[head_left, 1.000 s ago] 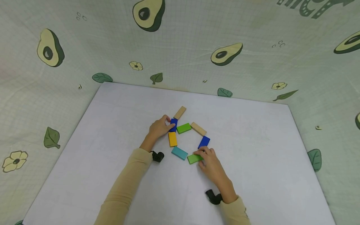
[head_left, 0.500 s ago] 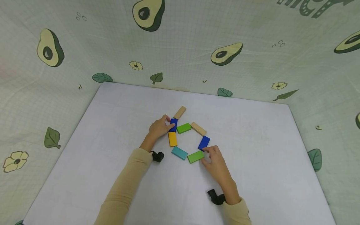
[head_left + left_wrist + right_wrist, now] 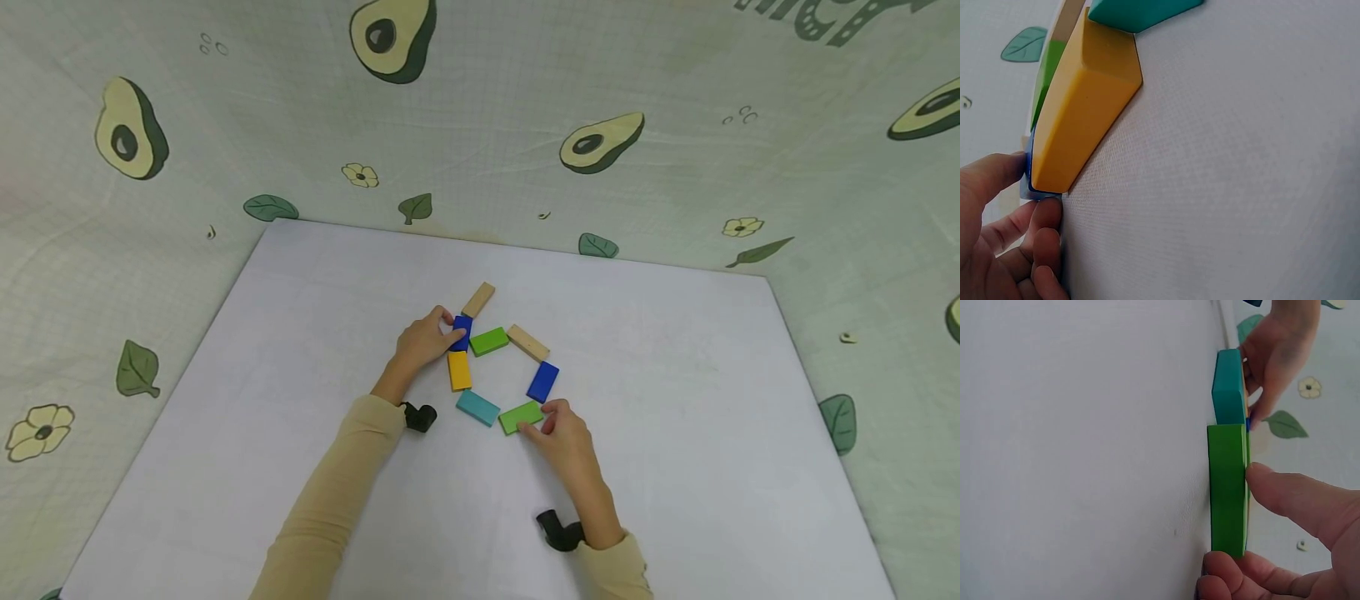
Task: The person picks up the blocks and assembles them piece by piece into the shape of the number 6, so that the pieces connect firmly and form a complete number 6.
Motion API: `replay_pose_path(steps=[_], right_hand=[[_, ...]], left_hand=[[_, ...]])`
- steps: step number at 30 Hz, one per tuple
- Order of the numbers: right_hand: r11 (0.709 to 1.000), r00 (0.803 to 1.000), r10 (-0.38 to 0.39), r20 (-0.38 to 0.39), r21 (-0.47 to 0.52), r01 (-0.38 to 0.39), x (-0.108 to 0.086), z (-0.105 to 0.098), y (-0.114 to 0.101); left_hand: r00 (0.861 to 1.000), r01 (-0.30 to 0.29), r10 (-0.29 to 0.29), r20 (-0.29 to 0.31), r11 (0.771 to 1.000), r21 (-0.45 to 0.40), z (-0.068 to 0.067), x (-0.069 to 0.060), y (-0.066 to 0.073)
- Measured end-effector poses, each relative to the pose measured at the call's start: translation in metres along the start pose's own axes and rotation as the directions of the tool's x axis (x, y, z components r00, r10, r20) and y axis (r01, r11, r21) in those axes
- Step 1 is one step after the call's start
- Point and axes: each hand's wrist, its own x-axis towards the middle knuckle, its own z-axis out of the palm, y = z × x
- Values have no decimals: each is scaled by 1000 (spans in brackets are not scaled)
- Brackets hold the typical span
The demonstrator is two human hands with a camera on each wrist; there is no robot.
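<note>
My left hand pinches a dark blue block between thumb and fingers. A yellow block lies against that block's near end, and a plain wooden block extends from its far end. My right hand holds the near green block, thumb on its top and fingers at its right end. This green block, a teal block, the yellow one, a second green block, another wooden block and a second blue block form a ring, all lying flat.
A white table carries the blocks. A cloth printed with avocados and leaves hangs behind it and at the sides. Black wrist-worn pieces show beside the left sleeve and the right sleeve.
My right hand shifted slightly right, off the green block's top to near the second blue block, then came back to the green block's right end. My left hand stays in place.
</note>
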Motion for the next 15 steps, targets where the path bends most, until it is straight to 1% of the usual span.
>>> replay_pose_path(steps=[6, 11, 12, 15], right_hand=[[1000, 1000, 3, -15, 6, -3, 2, 2, -2], [1000, 1000, 6, -13, 14, -6, 3, 2, -4], [1000, 1000, 10, -10, 18, -9, 4, 2, -5], [1000, 1000, 10, -8, 18, -10, 4, 3, -6]], left_hand=[[1000, 6, -6, 11, 1000, -4, 0, 1, 0], [1000, 23, -23, 21, 1000, -18, -1, 1, 0], [1000, 18, -18, 12, 1000, -12, -1, 1, 0], [1000, 22, -22, 16, 1000, -10, -2, 1, 1]])
